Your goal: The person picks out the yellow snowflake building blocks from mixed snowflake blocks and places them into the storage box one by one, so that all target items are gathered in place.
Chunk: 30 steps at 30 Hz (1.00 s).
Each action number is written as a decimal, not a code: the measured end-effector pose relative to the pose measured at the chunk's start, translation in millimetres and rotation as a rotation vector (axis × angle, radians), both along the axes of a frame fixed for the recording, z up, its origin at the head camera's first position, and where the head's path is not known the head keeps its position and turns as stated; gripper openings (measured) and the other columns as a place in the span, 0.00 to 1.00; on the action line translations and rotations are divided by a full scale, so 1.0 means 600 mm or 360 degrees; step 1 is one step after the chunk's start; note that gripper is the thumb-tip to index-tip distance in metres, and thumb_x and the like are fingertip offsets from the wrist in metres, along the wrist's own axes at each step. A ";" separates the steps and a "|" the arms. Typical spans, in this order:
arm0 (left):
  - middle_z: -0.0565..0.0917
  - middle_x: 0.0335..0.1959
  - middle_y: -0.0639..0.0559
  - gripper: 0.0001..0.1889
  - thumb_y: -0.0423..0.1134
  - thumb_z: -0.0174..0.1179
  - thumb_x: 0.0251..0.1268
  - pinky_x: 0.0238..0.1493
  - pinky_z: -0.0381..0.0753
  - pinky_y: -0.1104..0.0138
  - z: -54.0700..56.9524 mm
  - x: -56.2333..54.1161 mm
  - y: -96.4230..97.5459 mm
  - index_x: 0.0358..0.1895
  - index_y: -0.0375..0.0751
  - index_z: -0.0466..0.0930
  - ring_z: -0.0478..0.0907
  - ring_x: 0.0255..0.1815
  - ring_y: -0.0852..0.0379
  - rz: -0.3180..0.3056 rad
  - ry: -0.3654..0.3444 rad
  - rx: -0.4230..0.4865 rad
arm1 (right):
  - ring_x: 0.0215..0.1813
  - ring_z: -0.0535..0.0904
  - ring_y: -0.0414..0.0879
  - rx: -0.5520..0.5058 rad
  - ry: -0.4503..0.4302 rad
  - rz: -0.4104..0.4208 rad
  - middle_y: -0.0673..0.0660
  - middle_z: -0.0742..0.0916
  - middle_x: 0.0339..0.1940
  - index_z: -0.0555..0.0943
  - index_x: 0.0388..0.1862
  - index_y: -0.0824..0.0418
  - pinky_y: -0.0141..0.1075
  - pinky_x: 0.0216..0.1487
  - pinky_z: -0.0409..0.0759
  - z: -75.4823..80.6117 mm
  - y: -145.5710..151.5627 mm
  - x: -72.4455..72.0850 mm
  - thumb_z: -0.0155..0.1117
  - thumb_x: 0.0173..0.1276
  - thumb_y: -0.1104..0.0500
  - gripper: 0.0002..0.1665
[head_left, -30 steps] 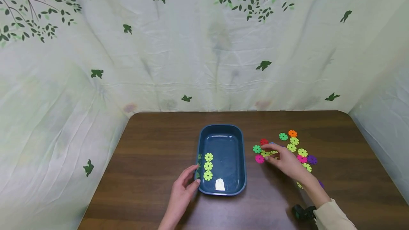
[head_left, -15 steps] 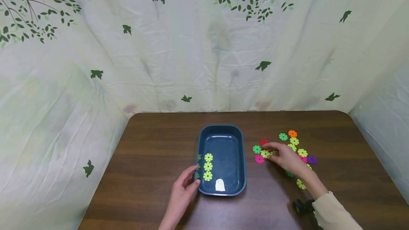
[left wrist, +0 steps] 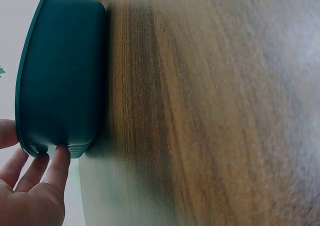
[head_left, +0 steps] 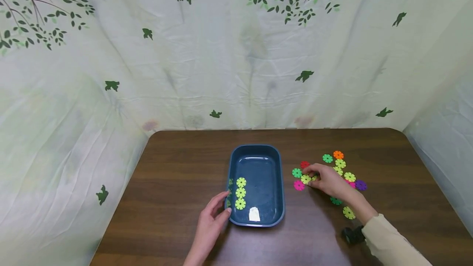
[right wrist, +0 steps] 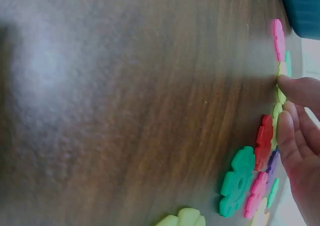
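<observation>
A blue plastic tray point(head_left: 263, 184) stands on the brown table point(head_left: 177, 167). Three yellow-green snowflake discs point(head_left: 241, 193) lie in a column inside it, along the left wall. My left hand point(head_left: 209, 221) grips the tray's left edge; in the left wrist view its fingers point(left wrist: 59, 168) press against the outer wall, with the thumb by the rim. To the right of the tray, my right hand point(head_left: 329, 180) is down among loose discs, thumb and fingertips around a yellow snowflake disc point(right wrist: 277, 118). Another yellow disc point(head_left: 305, 179) lies just left of the fingertips.
Close to that hand are a red disc point(head_left: 304, 164), a green disc point(head_left: 297, 173) and a pink disc point(head_left: 299, 185). Beyond and under the right arm lie several more, including an orange disc point(head_left: 338, 154) and a purple disc point(head_left: 361, 185). A patterned curtain point(head_left: 236, 73) hangs behind the table.
The right forearm has swung slightly to the right, uncovering a yellow and a green disc beneath it. The yellow and pink discs near the fingertips have shifted a little. The left hand stays put.
</observation>
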<state>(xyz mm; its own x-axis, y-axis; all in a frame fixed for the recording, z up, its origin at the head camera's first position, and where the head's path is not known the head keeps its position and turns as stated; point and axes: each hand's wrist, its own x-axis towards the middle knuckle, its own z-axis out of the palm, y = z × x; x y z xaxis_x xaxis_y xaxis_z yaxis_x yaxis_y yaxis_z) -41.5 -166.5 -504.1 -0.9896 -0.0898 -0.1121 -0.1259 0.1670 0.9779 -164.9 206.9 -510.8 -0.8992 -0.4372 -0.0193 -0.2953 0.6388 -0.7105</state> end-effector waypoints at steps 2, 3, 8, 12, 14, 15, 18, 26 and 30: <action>0.74 0.65 0.47 0.22 0.30 0.63 0.65 0.59 0.76 0.60 0.000 0.000 0.000 0.63 0.45 0.78 0.73 0.63 0.44 0.0001 0.0003 0.0008 | 0.46 0.78 0.48 0.0011 -0.0023 0.0014 0.52 0.84 0.46 0.83 0.50 0.61 0.40 0.44 0.80 0.001 0.000 -0.003 0.71 0.60 0.70 0.19; 0.74 0.65 0.48 0.22 0.30 0.63 0.65 0.59 0.76 0.59 0.001 0.000 0.000 0.63 0.45 0.78 0.73 0.64 0.44 0.0001 0.0001 0.0003 | 0.45 0.77 0.48 0.0017 -0.0036 0.0018 0.51 0.84 0.45 0.83 0.50 0.60 0.40 0.43 0.80 0.001 0.000 -0.004 0.71 0.59 0.69 0.19; 0.74 0.65 0.47 0.22 0.30 0.63 0.65 0.59 0.76 0.59 0.001 0.000 0.001 0.63 0.45 0.78 0.73 0.64 0.44 0.0008 -0.0006 -0.0002 | 0.44 0.76 0.47 0.0072 -0.0070 0.0023 0.51 0.83 0.44 0.83 0.50 0.61 0.40 0.44 0.79 0.003 -0.002 -0.009 0.72 0.59 0.69 0.19; 0.74 0.65 0.47 0.22 0.30 0.63 0.65 0.59 0.76 0.59 0.001 0.000 0.001 0.63 0.44 0.78 0.72 0.64 0.44 0.0009 -0.0005 -0.0002 | 0.44 0.76 0.48 0.0121 -0.0036 0.0018 0.51 0.83 0.44 0.84 0.50 0.61 0.42 0.45 0.80 0.004 -0.003 -0.008 0.72 0.59 0.68 0.19; 0.74 0.65 0.46 0.22 0.29 0.63 0.64 0.59 0.76 0.60 0.001 0.000 0.001 0.62 0.43 0.78 0.72 0.64 0.44 0.0008 -0.0002 0.0001 | 0.44 0.76 0.48 0.0131 -0.0004 0.0022 0.51 0.83 0.44 0.84 0.50 0.60 0.43 0.46 0.80 0.005 -0.002 -0.006 0.72 0.59 0.68 0.18; 0.74 0.65 0.46 0.22 0.29 0.62 0.64 0.59 0.76 0.60 0.001 0.000 0.001 0.62 0.43 0.78 0.72 0.64 0.44 0.0008 0.0002 0.0006 | 0.44 0.76 0.48 0.0128 0.0007 0.0024 0.51 0.83 0.44 0.85 0.49 0.60 0.43 0.45 0.80 0.005 -0.002 -0.005 0.73 0.59 0.67 0.17; 0.74 0.64 0.46 0.22 0.28 0.62 0.64 0.59 0.76 0.61 0.001 0.001 0.001 0.62 0.42 0.78 0.73 0.64 0.43 0.0008 0.0010 0.0010 | 0.44 0.76 0.48 0.0100 0.0040 0.0042 0.51 0.82 0.44 0.84 0.48 0.59 0.43 0.45 0.79 0.006 -0.001 -0.002 0.73 0.59 0.67 0.17; 0.74 0.64 0.46 0.22 0.28 0.63 0.64 0.58 0.77 0.62 0.002 0.000 0.001 0.62 0.43 0.78 0.73 0.63 0.44 0.0004 0.0016 0.0019 | 0.40 0.77 0.46 0.0071 0.0065 0.0013 0.48 0.83 0.39 0.84 0.44 0.57 0.39 0.41 0.80 0.007 0.001 0.003 0.72 0.59 0.69 0.14; 0.74 0.64 0.46 0.22 0.28 0.63 0.64 0.58 0.77 0.61 0.004 0.001 0.001 0.62 0.43 0.78 0.73 0.64 0.44 0.0010 0.0005 0.0014 | 0.36 0.77 0.43 0.0053 0.0007 -0.0012 0.47 0.83 0.34 0.84 0.39 0.56 0.35 0.36 0.80 0.011 0.003 0.003 0.68 0.62 0.70 0.11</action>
